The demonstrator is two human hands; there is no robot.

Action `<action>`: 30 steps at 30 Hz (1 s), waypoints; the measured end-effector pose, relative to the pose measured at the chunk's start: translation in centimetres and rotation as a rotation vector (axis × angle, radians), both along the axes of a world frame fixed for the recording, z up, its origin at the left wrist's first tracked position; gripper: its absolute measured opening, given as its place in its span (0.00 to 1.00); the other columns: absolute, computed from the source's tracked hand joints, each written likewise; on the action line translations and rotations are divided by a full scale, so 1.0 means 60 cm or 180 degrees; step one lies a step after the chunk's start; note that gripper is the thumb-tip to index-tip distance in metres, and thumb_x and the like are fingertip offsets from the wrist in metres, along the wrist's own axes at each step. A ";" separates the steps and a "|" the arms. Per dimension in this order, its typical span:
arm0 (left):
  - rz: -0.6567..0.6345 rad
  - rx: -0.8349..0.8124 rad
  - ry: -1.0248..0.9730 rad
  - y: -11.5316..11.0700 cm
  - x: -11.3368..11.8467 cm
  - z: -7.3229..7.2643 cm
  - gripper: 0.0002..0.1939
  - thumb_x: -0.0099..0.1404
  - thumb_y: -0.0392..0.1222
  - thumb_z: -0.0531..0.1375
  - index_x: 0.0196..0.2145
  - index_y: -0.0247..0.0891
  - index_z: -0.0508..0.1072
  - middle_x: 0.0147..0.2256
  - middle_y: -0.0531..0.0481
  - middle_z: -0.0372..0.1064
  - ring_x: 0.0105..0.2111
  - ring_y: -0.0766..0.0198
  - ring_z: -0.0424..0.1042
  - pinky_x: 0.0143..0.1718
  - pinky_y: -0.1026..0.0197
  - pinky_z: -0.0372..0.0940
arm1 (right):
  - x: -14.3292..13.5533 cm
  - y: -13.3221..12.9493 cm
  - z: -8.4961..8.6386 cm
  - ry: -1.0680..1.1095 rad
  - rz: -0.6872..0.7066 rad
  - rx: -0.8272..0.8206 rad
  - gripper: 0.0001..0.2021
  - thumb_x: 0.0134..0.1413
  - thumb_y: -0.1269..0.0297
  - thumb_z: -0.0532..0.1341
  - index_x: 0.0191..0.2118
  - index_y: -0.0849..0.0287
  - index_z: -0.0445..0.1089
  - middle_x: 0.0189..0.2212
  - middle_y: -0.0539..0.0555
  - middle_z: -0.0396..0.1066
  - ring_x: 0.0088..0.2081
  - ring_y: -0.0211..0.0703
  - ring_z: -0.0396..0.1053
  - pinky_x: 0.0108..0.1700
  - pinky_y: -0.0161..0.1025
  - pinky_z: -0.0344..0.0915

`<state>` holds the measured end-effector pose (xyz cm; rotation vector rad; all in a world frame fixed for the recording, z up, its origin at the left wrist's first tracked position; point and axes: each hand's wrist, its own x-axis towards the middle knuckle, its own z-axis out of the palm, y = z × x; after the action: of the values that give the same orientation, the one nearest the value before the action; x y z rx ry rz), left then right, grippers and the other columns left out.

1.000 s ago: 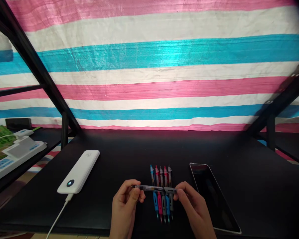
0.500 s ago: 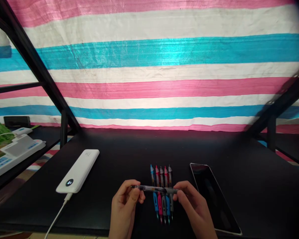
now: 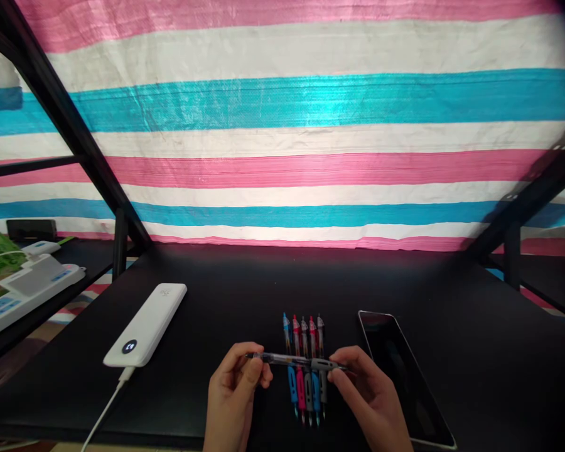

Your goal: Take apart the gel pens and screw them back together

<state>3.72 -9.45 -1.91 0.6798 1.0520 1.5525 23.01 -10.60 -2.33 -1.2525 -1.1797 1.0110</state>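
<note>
Between my two hands a clear-barrelled pen (image 3: pixel 282 359) with a grey grip lies level, held above the table. My left hand (image 3: pixel 238 383) pinches its dark end between thumb and fingers. At the other end, by the grey grip, my right hand (image 3: pixel 370 392) closes on it with thumb and fingertips. Under the held pen several more pens (image 3: pixel 304 333) lie side by side in a row, pointing away from me. Their ends are blue, red and dark, and their grips blue, pink and grey. The held pen covers their middles.
A black phone or tablet (image 3: pixel 407 370) lies right of my right hand. On the left is a white power bank (image 3: pixel 148 326) with a lit display and a white cable (image 3: pixel 104 411). Black frame bars (image 3: pixel 75 132) rise at both sides. A power strip (image 3: pixel 32 292) sits far left.
The held pen has turned about its length, so the grey grip's slotted side now shows. My right fingers have shifted slightly along its end. My left hand has barely moved.
</note>
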 end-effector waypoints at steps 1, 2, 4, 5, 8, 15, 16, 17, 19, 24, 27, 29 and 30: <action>0.0016 -0.0017 0.0021 -0.001 0.001 0.003 0.16 0.53 0.50 0.73 0.33 0.35 0.79 0.20 0.52 0.69 0.23 0.65 0.66 0.28 0.64 0.62 | 0.000 -0.001 0.000 0.0032 -0.0023 -0.0040 0.15 0.55 0.48 0.66 0.35 0.56 0.74 0.28 0.51 0.71 0.30 0.44 0.70 0.32 0.34 0.67; 0.0013 -0.0033 0.0046 -0.001 0.003 0.005 0.16 0.53 0.50 0.73 0.33 0.35 0.79 0.20 0.52 0.68 0.23 0.65 0.66 0.27 0.64 0.61 | 0.000 -0.001 0.001 0.0065 -0.0039 -0.0070 0.16 0.55 0.47 0.66 0.34 0.56 0.73 0.27 0.51 0.71 0.29 0.44 0.71 0.32 0.34 0.68; 0.0001 -0.0053 0.0076 0.000 0.004 0.007 0.17 0.52 0.51 0.73 0.32 0.35 0.79 0.20 0.52 0.68 0.23 0.64 0.65 0.27 0.64 0.61 | -0.002 -0.002 0.002 0.0121 -0.0091 -0.0099 0.17 0.54 0.46 0.67 0.34 0.56 0.73 0.27 0.51 0.72 0.29 0.45 0.72 0.33 0.35 0.69; -0.0002 -0.0057 0.0073 0.001 0.004 0.008 0.17 0.52 0.51 0.73 0.32 0.35 0.79 0.20 0.52 0.68 0.23 0.64 0.65 0.27 0.64 0.61 | -0.003 -0.001 0.003 0.0135 -0.0123 -0.0106 0.18 0.53 0.45 0.67 0.35 0.56 0.73 0.29 0.52 0.74 0.30 0.46 0.73 0.34 0.36 0.70; -0.0016 -0.0057 -0.0009 0.002 0.004 0.009 0.16 0.52 0.50 0.73 0.33 0.36 0.79 0.20 0.52 0.68 0.23 0.65 0.65 0.28 0.65 0.61 | -0.006 0.001 0.005 0.0080 -0.0110 -0.0144 0.21 0.54 0.42 0.65 0.39 0.56 0.75 0.30 0.54 0.76 0.30 0.47 0.73 0.31 0.36 0.69; -0.0030 -0.0075 -0.0122 0.001 0.004 0.012 0.16 0.52 0.50 0.74 0.32 0.36 0.79 0.21 0.52 0.68 0.24 0.65 0.65 0.27 0.65 0.61 | -0.006 0.003 -0.003 -0.0100 -0.0090 -0.0068 0.18 0.57 0.45 0.64 0.34 0.56 0.76 0.26 0.52 0.73 0.29 0.43 0.72 0.31 0.33 0.67; -0.0025 -0.0084 -0.0123 0.000 0.004 0.012 0.16 0.52 0.50 0.74 0.32 0.36 0.79 0.21 0.52 0.69 0.24 0.65 0.65 0.27 0.66 0.61 | -0.006 0.002 -0.004 -0.0056 -0.0153 -0.0076 0.18 0.55 0.45 0.66 0.38 0.56 0.76 0.29 0.53 0.75 0.31 0.45 0.74 0.33 0.34 0.68; -0.0024 -0.0092 -0.0124 0.000 0.005 0.012 0.16 0.52 0.50 0.74 0.32 0.36 0.79 0.21 0.52 0.69 0.24 0.65 0.65 0.27 0.66 0.61 | -0.007 0.002 -0.006 -0.0016 -0.0176 -0.0102 0.18 0.54 0.45 0.66 0.39 0.55 0.76 0.30 0.53 0.76 0.32 0.46 0.74 0.33 0.34 0.68; -0.0028 -0.0094 -0.0134 -0.001 0.005 0.012 0.16 0.52 0.50 0.74 0.32 0.36 0.79 0.20 0.52 0.68 0.23 0.66 0.65 0.27 0.66 0.61 | -0.008 0.001 -0.007 0.0042 -0.0128 -0.0160 0.16 0.55 0.47 0.66 0.38 0.55 0.76 0.27 0.52 0.75 0.29 0.44 0.73 0.32 0.34 0.68; 0.0054 -0.0127 -0.0270 0.002 0.003 0.007 0.16 0.52 0.50 0.74 0.32 0.37 0.79 0.20 0.53 0.67 0.23 0.67 0.65 0.26 0.68 0.60 | -0.001 0.000 -0.011 0.0512 -0.0270 -0.0166 0.14 0.52 0.50 0.70 0.36 0.55 0.75 0.25 0.50 0.71 0.25 0.40 0.67 0.28 0.33 0.65; 0.0063 -0.0124 -0.0335 0.005 -0.003 -0.002 0.16 0.53 0.50 0.74 0.33 0.37 0.79 0.21 0.53 0.67 0.24 0.67 0.65 0.26 0.68 0.61 | 0.010 0.001 -0.018 0.0913 -0.0339 -0.0060 0.14 0.53 0.51 0.70 0.37 0.56 0.75 0.25 0.50 0.68 0.24 0.37 0.63 0.26 0.31 0.63; 0.0042 -0.0111 -0.0338 0.007 -0.007 -0.007 0.16 0.52 0.50 0.74 0.33 0.37 0.79 0.22 0.53 0.66 0.24 0.66 0.65 0.25 0.67 0.62 | 0.018 0.002 -0.025 0.1143 -0.0328 0.0028 0.13 0.54 0.52 0.70 0.37 0.56 0.75 0.25 0.50 0.66 0.24 0.37 0.63 0.25 0.32 0.63; 0.0040 -0.0113 -0.0339 0.007 -0.009 -0.007 0.17 0.52 0.50 0.74 0.32 0.36 0.79 0.22 0.53 0.66 0.24 0.66 0.65 0.25 0.66 0.62 | 0.022 0.003 -0.028 0.1245 -0.0321 0.0052 0.12 0.54 0.53 0.70 0.36 0.56 0.75 0.25 0.50 0.66 0.24 0.37 0.63 0.25 0.32 0.63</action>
<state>3.19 -9.00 -2.36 0.5610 1.0034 1.5599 24.34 -10.42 -4.02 -1.0310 -0.8130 1.1080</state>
